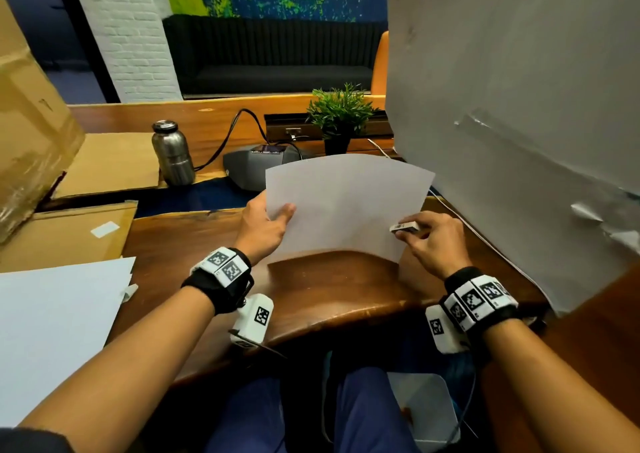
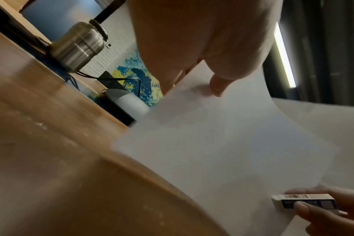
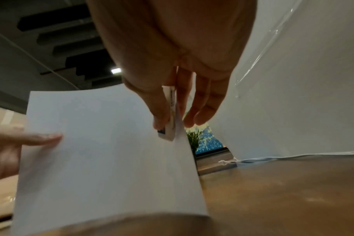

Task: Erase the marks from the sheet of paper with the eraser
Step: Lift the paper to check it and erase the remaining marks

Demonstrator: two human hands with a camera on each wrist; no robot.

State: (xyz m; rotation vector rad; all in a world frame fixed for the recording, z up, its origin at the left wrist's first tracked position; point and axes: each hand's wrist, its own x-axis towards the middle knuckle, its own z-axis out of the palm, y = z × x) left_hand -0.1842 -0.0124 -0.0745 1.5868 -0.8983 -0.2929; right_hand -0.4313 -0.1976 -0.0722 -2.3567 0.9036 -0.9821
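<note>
A white sheet of paper [image 1: 346, 206] [image 2: 222, 143] [image 3: 103, 151] is lifted off the wooden desk [image 1: 329, 290] and bowed, tilted toward me. My left hand [image 1: 266, 225] pinches its left edge, thumb [image 2: 217, 87] on the front. My right hand [image 1: 433, 239] holds a small white eraser [image 1: 404, 226] [image 2: 305, 202] [image 3: 169, 118] in a printed sleeve, pinched between thumb and fingers together with the sheet's right edge. I see no marks on the side of the sheet that faces me.
A steel bottle [image 1: 173, 153], a grey desk phone [image 1: 256, 165] with cables and a potted plant [image 1: 341, 116] stand behind the sheet. A big white board [image 1: 519, 123] leans at the right. Cardboard [image 1: 65, 231] and white sheets [image 1: 59, 331] lie at the left.
</note>
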